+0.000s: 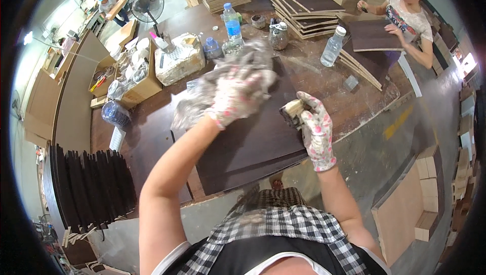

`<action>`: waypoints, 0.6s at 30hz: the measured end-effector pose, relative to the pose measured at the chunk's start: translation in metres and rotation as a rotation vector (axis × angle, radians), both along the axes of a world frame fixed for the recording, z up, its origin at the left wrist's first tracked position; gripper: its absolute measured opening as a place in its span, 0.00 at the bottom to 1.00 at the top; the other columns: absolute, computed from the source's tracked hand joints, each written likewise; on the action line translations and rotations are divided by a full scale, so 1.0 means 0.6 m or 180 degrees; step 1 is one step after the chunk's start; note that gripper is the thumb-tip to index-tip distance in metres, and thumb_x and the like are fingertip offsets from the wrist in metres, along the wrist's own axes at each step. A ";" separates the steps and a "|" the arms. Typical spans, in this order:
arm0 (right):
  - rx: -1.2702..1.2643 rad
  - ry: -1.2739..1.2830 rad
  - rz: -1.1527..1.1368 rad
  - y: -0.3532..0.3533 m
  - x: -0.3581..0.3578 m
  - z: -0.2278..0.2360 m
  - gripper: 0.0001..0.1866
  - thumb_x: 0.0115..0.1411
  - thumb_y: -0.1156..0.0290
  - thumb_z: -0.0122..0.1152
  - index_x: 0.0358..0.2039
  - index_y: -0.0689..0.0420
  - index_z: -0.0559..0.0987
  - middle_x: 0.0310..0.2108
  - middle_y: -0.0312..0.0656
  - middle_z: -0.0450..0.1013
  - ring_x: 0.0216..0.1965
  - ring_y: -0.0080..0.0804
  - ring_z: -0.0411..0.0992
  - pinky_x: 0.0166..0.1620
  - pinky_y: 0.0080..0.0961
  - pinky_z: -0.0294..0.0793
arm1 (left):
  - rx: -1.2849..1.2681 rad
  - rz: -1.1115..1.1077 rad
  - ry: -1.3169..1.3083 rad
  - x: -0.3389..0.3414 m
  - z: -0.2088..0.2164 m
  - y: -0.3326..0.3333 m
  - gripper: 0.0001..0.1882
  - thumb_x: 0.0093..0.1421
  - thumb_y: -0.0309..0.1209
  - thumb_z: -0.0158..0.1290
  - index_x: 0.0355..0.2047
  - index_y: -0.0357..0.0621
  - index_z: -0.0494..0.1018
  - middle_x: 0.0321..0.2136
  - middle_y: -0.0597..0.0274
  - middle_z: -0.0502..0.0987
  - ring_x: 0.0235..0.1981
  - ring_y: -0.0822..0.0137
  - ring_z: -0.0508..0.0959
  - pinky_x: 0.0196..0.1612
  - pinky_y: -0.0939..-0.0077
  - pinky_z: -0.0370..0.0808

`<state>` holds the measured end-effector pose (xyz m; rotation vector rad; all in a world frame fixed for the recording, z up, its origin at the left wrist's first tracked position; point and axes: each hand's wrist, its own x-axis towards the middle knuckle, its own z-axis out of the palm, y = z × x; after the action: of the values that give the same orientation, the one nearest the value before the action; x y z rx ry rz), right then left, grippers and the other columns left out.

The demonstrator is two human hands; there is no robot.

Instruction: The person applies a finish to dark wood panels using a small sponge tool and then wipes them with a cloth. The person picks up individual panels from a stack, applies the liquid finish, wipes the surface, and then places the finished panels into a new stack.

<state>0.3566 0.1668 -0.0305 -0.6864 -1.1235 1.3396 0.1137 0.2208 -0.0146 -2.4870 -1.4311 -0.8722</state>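
My left hand [230, 100], in a white glove with pink spots, grips a crumpled grey rag [258, 54] over the far left part of a dark brown board [248, 151]. Both the hand and the rag are smeared by motion. My right hand [319, 130], gloved the same way, is closed around a small cream-coloured piece with dark stains [292, 113] at the board's right side. Whether that piece is a brush or a pad, I cannot tell. The board lies on the worktable near its front edge, with another dark panel beside it at the left.
Bottles, including a clear one [332, 47], and a jar [278, 36] stand beyond the board. A cardboard box [136, 90] holds supplies at the left. Stacked boards [309, 9] lie at the back. A co-worker [405, 19] handles a panel at the far right.
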 end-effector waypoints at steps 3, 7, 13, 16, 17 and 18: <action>0.0435 -0.0146 -0.0718 -0.013 -0.001 -0.004 0.24 0.68 0.67 0.48 0.62 0.65 0.69 0.60 0.46 0.69 0.59 0.36 0.69 0.63 0.33 0.68 | -0.0315 -0.0642 0.0131 0.080 -0.013 -0.028 0.29 0.54 0.41 0.63 0.56 0.51 0.73 0.62 0.52 0.68 0.64 0.45 0.66 0.62 0.45 0.67; 0.0263 0.0959 -0.1095 -0.018 -0.008 -0.014 0.27 0.67 0.73 0.46 0.66 0.65 0.62 0.65 0.46 0.63 0.61 0.34 0.65 0.64 0.34 0.65 | -0.0518 -0.1063 0.0089 0.057 -0.005 -0.127 0.30 0.51 0.43 0.66 0.53 0.49 0.75 0.57 0.50 0.71 0.58 0.44 0.72 0.59 0.49 0.71; 0.0325 -0.0007 -0.1476 -0.013 -0.016 -0.010 0.24 0.70 0.71 0.49 0.66 0.59 0.65 0.62 0.43 0.65 0.53 0.27 0.69 0.57 0.27 0.69 | -0.0509 0.0526 -0.1095 -0.175 -0.016 -0.082 0.15 0.59 0.32 0.59 0.46 0.44 0.78 0.37 0.53 0.80 0.38 0.54 0.79 0.39 0.60 0.77; -0.0274 0.0330 -0.1128 0.012 -0.006 -0.003 0.24 0.70 0.71 0.53 0.66 0.56 0.66 0.55 0.39 0.68 0.43 0.22 0.70 0.48 0.21 0.72 | 0.0379 0.1233 0.0036 -0.270 -0.022 -0.044 0.10 0.67 0.34 0.53 0.42 0.42 0.78 0.25 0.58 0.81 0.23 0.67 0.80 0.24 0.70 0.77; -0.0346 0.0215 -0.1192 0.024 -0.002 0.005 0.26 0.69 0.72 0.55 0.66 0.54 0.66 0.49 0.36 0.68 0.37 0.19 0.69 0.41 0.17 0.72 | -0.0579 0.1385 -0.1715 -0.271 -0.021 -0.058 0.10 0.68 0.33 0.53 0.42 0.40 0.78 0.26 0.60 0.81 0.23 0.69 0.80 0.23 0.74 0.77; -0.0375 -0.0142 -0.1166 0.029 0.007 0.018 0.27 0.69 0.72 0.55 0.67 0.53 0.64 0.50 0.38 0.69 0.40 0.20 0.70 0.41 0.18 0.74 | -0.1599 0.1435 -0.3437 -0.253 0.012 -0.090 0.10 0.69 0.33 0.52 0.42 0.39 0.77 0.27 0.62 0.81 0.23 0.72 0.80 0.22 0.77 0.77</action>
<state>0.3605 0.1845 -0.0198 -0.9623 -0.9052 1.0855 -0.0381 0.1668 -0.0074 -1.7361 -2.6352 -2.0878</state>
